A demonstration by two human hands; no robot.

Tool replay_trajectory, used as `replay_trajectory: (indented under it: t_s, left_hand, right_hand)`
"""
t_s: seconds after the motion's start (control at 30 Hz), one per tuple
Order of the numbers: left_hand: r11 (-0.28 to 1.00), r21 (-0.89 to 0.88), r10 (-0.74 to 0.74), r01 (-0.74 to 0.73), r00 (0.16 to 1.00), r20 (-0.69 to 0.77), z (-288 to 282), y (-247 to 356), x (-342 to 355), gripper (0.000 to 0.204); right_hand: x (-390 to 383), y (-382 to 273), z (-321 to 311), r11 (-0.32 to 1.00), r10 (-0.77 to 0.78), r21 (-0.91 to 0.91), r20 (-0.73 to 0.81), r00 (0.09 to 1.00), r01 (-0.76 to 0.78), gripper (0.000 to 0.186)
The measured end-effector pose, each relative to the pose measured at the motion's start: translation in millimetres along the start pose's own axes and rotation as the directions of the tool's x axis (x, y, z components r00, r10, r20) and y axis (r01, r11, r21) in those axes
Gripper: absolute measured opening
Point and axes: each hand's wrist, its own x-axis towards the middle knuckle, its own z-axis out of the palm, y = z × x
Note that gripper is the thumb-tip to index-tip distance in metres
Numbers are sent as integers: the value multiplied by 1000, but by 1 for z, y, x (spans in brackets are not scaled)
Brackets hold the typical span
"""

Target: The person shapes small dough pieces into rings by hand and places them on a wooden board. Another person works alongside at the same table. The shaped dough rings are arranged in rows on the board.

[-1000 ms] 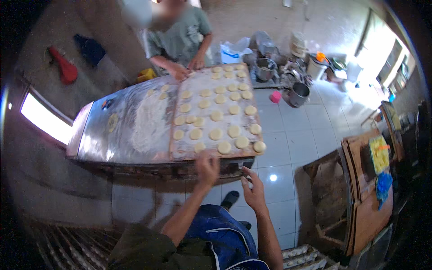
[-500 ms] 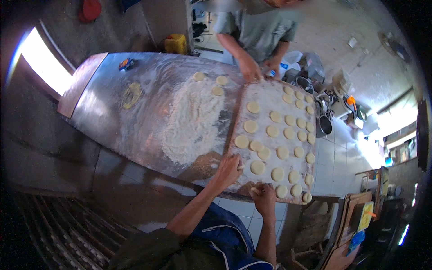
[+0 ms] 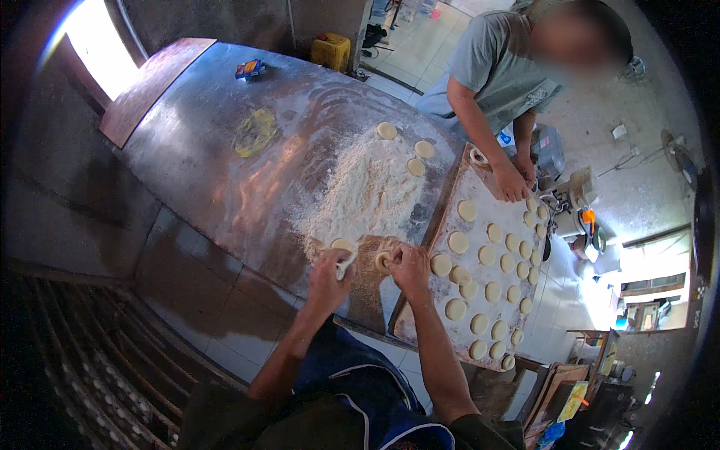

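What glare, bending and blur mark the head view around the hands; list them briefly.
Head view: window at upper left is blown out white and throws a sheen across the metal table; table and tray edges bow toward the rim; corners fall to black; left hand and right hand look slightly soft.

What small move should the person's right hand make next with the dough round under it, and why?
Probably lift the dough round and set it on the floured board in a free spot. The right hand presses it at the edge of the flour pile, and the board just to its right already holds rows of like rounds. The left hand holds another piece near a second round, so it looks busy.
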Motion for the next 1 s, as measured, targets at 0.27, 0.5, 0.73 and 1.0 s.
replay_trajectory:
  t_s: [0.27,0.5,0.73,1.0]
  left_hand:
    - [871,-447,-169,201,979,110,44,45,-15,26]
    - [403,-880,-251,251,955,158,92,40,-37,20]
    - [451,-822,171,349,870,463,91,61,-52,49]
    - [759,-650,133,-38,986,97,119,106,-72,35]
  right_hand:
    - [-59,-7,-12,534,138,843,-12,990,-64,40]
    - [-82,-14,-57,559,38,825,79,996,-87,52]
    - [-103,27,-62,-202,79,954,241,967,-221,33]
    - [-139,61,-39,-214,193,977,51,980,-8,59]
